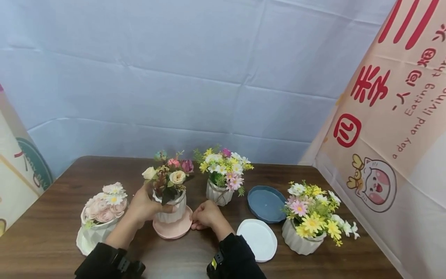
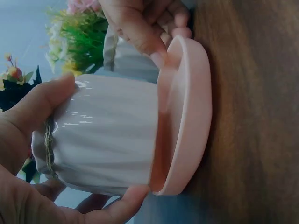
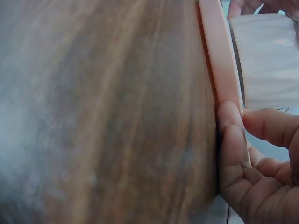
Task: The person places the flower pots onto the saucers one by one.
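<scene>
My left hand (image 1: 144, 204) grips a white ribbed flowerpot (image 1: 176, 212) holding cream, pink and purple artificial flowers (image 1: 170, 176). Thumb and fingers wrap its sides, and a twine band circles it near the top in the left wrist view. The pot's base sits over a pink saucer (image 1: 173, 234), slightly tilted against its raised rim in the left wrist view. At the saucer's right edge, my right hand (image 1: 208, 215) pinches the rim. In the right wrist view the thumb lies on the inner side of the rim, with curled fingers (image 3: 232, 144) against the outside near the table.
Left stands a white pot (image 1: 101, 231) of pale pink flowers on a white saucer (image 1: 81, 242). Behind my right hand is a potted bouquet (image 1: 218, 193). Rightward lie a blue saucer (image 1: 266, 203), a white saucer (image 1: 257, 240) and another flowerpot (image 1: 301, 238) on the brown table (image 1: 195, 255).
</scene>
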{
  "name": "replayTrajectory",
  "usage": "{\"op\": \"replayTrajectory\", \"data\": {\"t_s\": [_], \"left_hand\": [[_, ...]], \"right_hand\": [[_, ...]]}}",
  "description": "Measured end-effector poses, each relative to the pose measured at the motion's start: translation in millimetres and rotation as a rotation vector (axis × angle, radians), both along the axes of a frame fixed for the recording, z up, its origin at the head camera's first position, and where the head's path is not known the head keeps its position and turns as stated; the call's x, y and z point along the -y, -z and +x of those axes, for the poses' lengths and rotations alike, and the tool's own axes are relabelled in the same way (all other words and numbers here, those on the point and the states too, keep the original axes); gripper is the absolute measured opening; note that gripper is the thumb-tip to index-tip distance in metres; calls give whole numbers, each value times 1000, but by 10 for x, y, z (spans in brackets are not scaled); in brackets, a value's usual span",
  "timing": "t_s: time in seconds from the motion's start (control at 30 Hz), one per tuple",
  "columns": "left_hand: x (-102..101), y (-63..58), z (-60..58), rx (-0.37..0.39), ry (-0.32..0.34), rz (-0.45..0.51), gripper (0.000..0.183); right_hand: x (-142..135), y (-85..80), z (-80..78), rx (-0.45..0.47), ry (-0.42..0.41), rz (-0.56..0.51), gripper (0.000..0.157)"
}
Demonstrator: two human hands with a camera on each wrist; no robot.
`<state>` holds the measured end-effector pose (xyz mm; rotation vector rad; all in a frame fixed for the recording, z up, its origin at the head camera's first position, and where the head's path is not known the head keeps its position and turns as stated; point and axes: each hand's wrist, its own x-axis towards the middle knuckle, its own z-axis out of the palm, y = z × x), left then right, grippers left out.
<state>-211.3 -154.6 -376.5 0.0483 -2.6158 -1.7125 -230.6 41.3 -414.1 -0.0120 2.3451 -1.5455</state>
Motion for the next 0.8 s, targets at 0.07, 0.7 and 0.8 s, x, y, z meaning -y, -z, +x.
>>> {"op": "replayTrajectory", "data": {"t_s": [0.07, 0.7, 0.8], "left_hand": [[3, 5, 39, 8, 5, -12, 109], [-69, 61, 203, -10, 31, 50, 104], [-73, 73, 203, -24, 31, 38, 102]], "right_hand": [[-5, 8, 0, -4, -2, -5, 9], [-40, -18, 18, -14, -26, -20, 12], [-32, -21, 9, -13, -20, -22, 12]]}}
